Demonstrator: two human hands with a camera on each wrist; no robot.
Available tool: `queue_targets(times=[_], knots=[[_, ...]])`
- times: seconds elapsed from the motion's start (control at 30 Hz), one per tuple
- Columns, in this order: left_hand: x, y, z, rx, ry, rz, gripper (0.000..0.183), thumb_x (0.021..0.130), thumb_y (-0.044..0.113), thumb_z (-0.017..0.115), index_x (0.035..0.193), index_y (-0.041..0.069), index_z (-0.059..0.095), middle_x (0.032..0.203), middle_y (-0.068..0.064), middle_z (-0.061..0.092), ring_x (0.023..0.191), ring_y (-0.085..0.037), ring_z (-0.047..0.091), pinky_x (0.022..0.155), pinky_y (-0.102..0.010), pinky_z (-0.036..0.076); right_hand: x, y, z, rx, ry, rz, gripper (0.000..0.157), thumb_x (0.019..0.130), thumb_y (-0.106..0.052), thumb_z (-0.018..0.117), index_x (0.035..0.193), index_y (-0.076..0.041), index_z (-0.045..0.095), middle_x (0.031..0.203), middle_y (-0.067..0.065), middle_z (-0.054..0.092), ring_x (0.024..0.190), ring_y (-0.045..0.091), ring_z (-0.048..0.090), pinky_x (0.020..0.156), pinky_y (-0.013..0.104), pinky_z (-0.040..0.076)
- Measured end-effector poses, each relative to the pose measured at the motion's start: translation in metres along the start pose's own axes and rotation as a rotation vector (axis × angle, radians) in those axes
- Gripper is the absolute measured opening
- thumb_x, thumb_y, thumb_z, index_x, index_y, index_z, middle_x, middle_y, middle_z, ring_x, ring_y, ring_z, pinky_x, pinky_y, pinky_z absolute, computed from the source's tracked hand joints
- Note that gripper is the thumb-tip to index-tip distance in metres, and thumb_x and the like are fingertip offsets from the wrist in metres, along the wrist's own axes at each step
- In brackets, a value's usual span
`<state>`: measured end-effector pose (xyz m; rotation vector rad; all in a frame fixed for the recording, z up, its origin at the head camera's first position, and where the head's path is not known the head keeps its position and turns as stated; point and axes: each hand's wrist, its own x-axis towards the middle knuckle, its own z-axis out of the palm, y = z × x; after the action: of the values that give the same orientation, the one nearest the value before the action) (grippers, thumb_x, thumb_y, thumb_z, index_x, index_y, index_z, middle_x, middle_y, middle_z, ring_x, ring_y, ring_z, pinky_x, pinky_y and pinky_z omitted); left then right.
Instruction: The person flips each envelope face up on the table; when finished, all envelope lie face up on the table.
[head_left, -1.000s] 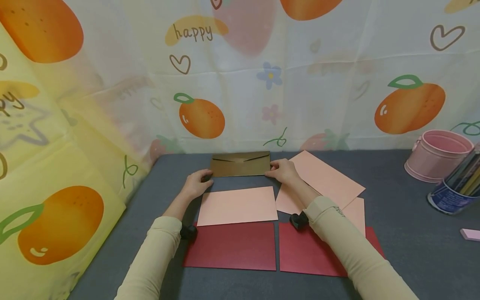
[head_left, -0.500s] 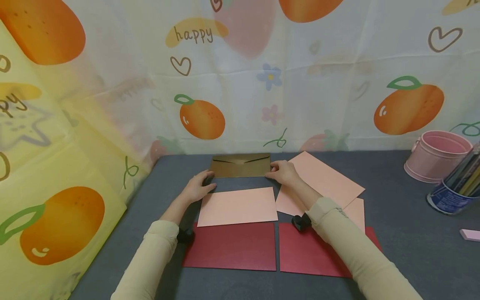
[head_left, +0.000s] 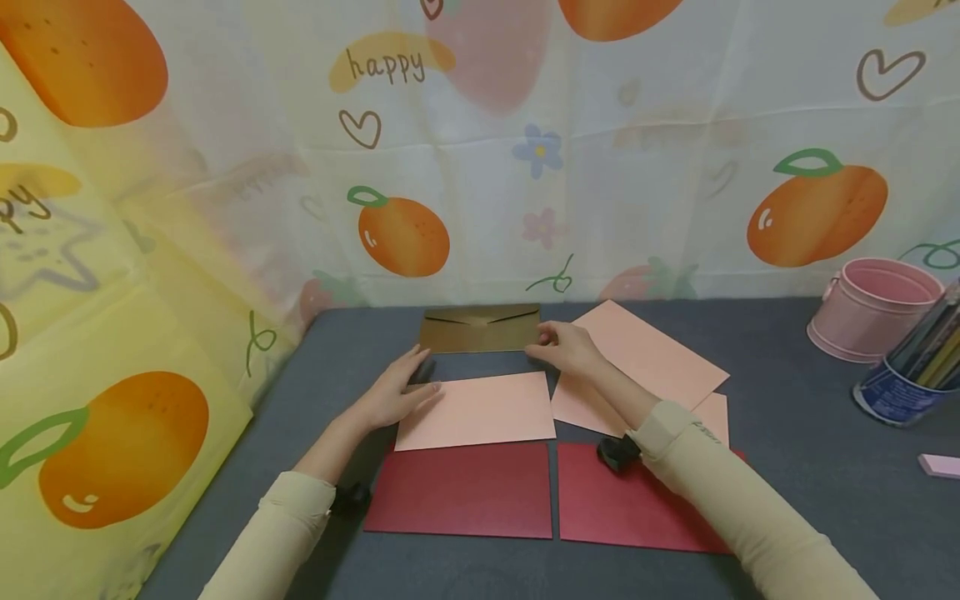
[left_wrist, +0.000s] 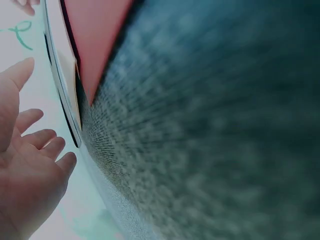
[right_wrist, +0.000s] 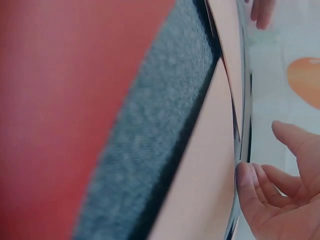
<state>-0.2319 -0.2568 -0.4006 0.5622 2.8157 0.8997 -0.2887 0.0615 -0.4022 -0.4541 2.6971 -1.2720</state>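
Observation:
A brown envelope (head_left: 480,332) with its flap toward the back lies flat near the table's rear edge. My left hand (head_left: 390,398) has its fingers spread, the index fingertip by the envelope's lower left corner and the thumb over the left end of a pale pink paper rectangle (head_left: 483,417). At the brown envelope's lower right corner is my right hand (head_left: 572,350), fingers loosely bent. In the right wrist view its thumb and fingers (right_wrist: 245,175) stand apart with nothing between them; whether a fingertip touches the envelope I cannot tell.
Two red rectangles, one left (head_left: 459,492) and one right (head_left: 637,504), lie in front. Overlapping pink rectangles (head_left: 652,354) lie under my right forearm. A pink bucket (head_left: 873,312), a blue pen holder (head_left: 903,396) and a small pink block (head_left: 940,465) are at right.
My left hand has moved off the brown envelope's left corner, down and toward me, and its fingers have spread. My right hand has shifted slightly left; the envelope stays put.

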Motion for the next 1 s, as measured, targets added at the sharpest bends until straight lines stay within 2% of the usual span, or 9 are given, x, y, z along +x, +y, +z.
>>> queue_targets(times=[0.3, 0.5, 0.63, 0.77, 0.87, 1.0], knots=[[-0.023, 0.009, 0.005, -0.043, -0.023, 0.063, 0.077, 0.096, 0.041, 0.061, 0.155, 0.006, 0.024, 0.159, -0.018, 0.018, 0.146, -0.039, 0.014, 0.109, -0.066, 0.019, -0.018, -0.009, -0.005, -0.039, -0.088, -0.1, 0.06, 0.095, -0.033, 0.063, 0.141, 0.001, 0.047, 0.134, 0.019, 0.054, 0.12, 0.034, 0.052, 0.096, 0.048, 0.046], [-0.033, 0.011, 0.006, -0.007, -0.107, 0.104, 0.089, 0.091, 0.045, 0.067, 0.154, 0.002, 0.022, 0.159, -0.021, 0.017, 0.146, -0.039, 0.012, 0.112, -0.062, 0.017, -0.034, -0.01, -0.006, -0.109, -0.213, -0.215, 0.065, 0.094, -0.038, 0.064, 0.145, -0.003, 0.043, 0.144, 0.019, 0.044, 0.13, 0.036, 0.044, 0.1, 0.051, 0.042], [-0.039, 0.008, 0.006, 0.055, -0.174, 0.081, 0.098, 0.086, 0.051, 0.071, 0.155, 0.004, 0.02, 0.16, -0.019, 0.012, 0.147, -0.037, 0.007, 0.113, -0.06, 0.015, -0.045, -0.01, -0.006, -0.197, -0.327, -0.333, 0.069, 0.094, -0.039, 0.065, 0.146, -0.001, 0.041, 0.15, 0.022, 0.035, 0.139, 0.04, 0.031, 0.108, 0.057, 0.031], [-0.043, 0.006, 0.005, 0.101, -0.205, 0.059, 0.102, 0.083, 0.052, 0.073, 0.155, 0.002, 0.019, 0.161, -0.019, 0.01, 0.147, -0.036, 0.006, 0.114, -0.058, 0.015, -0.051, -0.008, -0.006, -0.257, -0.444, -0.414, 0.078, 0.092, -0.042, 0.067, 0.149, 0.0, 0.035, 0.156, 0.022, 0.024, 0.145, 0.039, 0.017, 0.113, 0.056, 0.022], [-0.043, 0.004, 0.005, 0.131, -0.203, 0.053, 0.105, 0.082, 0.056, 0.072, 0.155, 0.002, 0.019, 0.161, -0.019, 0.01, 0.147, -0.036, 0.007, 0.114, -0.057, 0.017, -0.054, -0.006, -0.005, -0.295, -0.499, -0.431, 0.086, 0.09, -0.046, 0.068, 0.152, 0.0, 0.029, 0.159, 0.02, 0.018, 0.147, 0.037, 0.009, 0.115, 0.055, 0.017], [-0.043, 0.003, 0.006, 0.159, -0.194, 0.052, 0.107, 0.081, 0.06, 0.071, 0.155, 0.002, 0.02, 0.161, -0.017, 0.012, 0.147, -0.034, 0.009, 0.114, -0.056, 0.018, -0.055, -0.007, -0.004, -0.352, -0.536, -0.436, 0.094, 0.089, -0.051, 0.067, 0.154, 0.0, 0.022, 0.16, 0.02, 0.012, 0.148, 0.036, 0.005, 0.116, 0.055, 0.013]])
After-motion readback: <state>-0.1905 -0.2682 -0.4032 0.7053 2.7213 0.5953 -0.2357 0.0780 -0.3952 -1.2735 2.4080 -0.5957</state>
